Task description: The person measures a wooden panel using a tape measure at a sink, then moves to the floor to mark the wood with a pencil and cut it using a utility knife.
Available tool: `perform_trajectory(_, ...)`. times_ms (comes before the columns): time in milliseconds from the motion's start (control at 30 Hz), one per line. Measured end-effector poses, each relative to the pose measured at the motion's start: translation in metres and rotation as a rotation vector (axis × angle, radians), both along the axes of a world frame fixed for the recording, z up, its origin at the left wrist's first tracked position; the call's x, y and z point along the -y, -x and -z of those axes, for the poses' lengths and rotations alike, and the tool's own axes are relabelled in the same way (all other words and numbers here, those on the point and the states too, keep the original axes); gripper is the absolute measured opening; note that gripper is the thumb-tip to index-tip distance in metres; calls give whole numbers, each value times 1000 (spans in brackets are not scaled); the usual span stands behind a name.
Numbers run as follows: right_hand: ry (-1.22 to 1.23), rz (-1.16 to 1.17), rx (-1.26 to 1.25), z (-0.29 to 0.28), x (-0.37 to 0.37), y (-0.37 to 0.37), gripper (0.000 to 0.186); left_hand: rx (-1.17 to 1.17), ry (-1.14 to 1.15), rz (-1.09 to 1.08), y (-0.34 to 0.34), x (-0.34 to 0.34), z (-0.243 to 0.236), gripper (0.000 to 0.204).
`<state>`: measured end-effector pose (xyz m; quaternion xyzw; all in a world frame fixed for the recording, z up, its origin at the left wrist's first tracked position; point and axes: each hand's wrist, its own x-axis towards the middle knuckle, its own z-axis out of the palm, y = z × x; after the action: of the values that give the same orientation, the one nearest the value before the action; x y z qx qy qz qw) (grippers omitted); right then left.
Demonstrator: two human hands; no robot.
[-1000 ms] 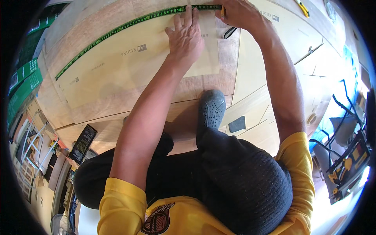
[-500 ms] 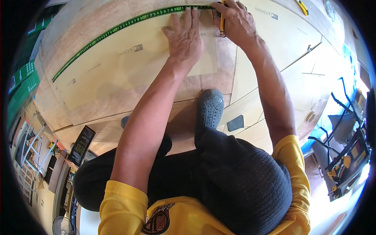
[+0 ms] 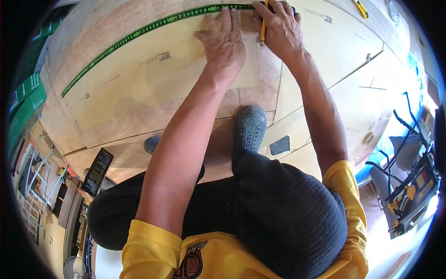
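Observation:
A green-and-black tape measure (image 3: 162, 24) stretches along the upper edge of a cream sheet (image 3: 116, 93) on plywood. My left hand (image 3: 224, 44) lies with fingers apart on the sheet, its fingertips against the tape. Near the tape's right end is my right hand (image 3: 281, 32), closed round a slim yellow pencil (image 3: 263, 35), with a dark object, possibly the tape's case, partly hidden under its fingers.
A yellow utility knife (image 3: 360, 9) lies at the top right. Cut cream sheets (image 3: 334, 60) lie on the right, with folded black metal gear (image 3: 409, 195) beyond. My shoe (image 3: 249, 130) rests below the sheet. Green boxes (image 3: 28, 102) stand at the left.
My right hand has shifted slightly and turned, so that the pencil now stands out below its fingers. My left hand has stayed on the tape, moving only a little.

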<state>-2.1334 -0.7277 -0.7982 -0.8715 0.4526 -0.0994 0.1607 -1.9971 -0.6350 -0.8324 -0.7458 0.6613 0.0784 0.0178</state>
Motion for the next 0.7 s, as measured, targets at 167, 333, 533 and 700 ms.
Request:
perform_trajectory(167, 233, 34, 233, 7, -7, 10, 37, -41, 25, -16, 0, -2, 2, 75)
perform_trajectory(333, -259, 346, 617, 3, -20, 16, 28, -83, 14, 0, -4, -1, 4, 75)
perform_trajectory(533, 289, 19, 370, 9, -16, 9, 43, -157, 12, -42, -2, -2, 3, 75)
perform_trajectory(700, 243, -5, 262, 14, -2, 10, 59, -180, 48, -38, 0, -2, 2, 71)
